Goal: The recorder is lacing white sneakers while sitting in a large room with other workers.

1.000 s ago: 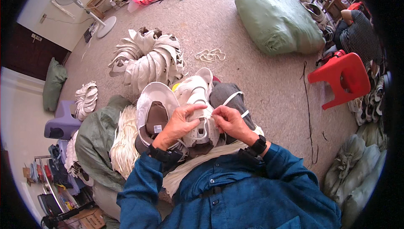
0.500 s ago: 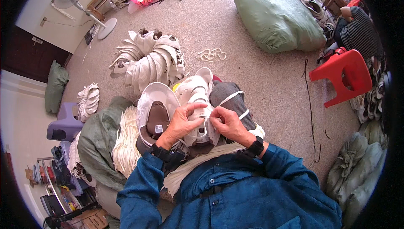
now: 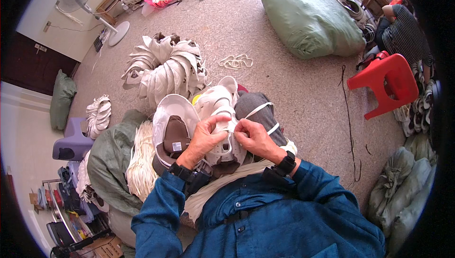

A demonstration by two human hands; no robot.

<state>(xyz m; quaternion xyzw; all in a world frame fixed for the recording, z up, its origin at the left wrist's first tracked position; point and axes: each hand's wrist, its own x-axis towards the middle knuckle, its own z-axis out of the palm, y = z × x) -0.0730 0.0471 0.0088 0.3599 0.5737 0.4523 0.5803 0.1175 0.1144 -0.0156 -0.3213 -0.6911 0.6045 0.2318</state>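
So I'm sat here with a white shoe upper (image 3: pixel 219 151) right in front of me, up against my lap with its brown-lined opening on the near side, and both hands are on it. Looks to me like the lacing step, somewhere partway through the eyelets.

My left grip (image 3: pixel 201 144) is on the left side of the upper, thumb and index finger spread in a wide C with a clear gap between the tips. Can't tell if the tucked-under fingers have hold of anything, but I'd guess that hand is mostly steadying the upper. My right grip (image 3: pixel 256 139) is pinched down tight, thumb against finger, on what looks like a bit of white lace (image 3: pixel 231 129) at the lacing area. Too small to make out which hole it's at.

For the next move I'd say it calls for keeping the upper steady, getting the lace end cleanly through its hole and pulling it snug without twisting it.

Just left of my left hand there's another white upper (image 3: pixel 176 102) with a brown inside, and further left, a thick bundle of cream laces (image 3: pixel 142 159). A dark grey roll (image 3: pixel 254 105) sits on the right, just beyond my right hand.
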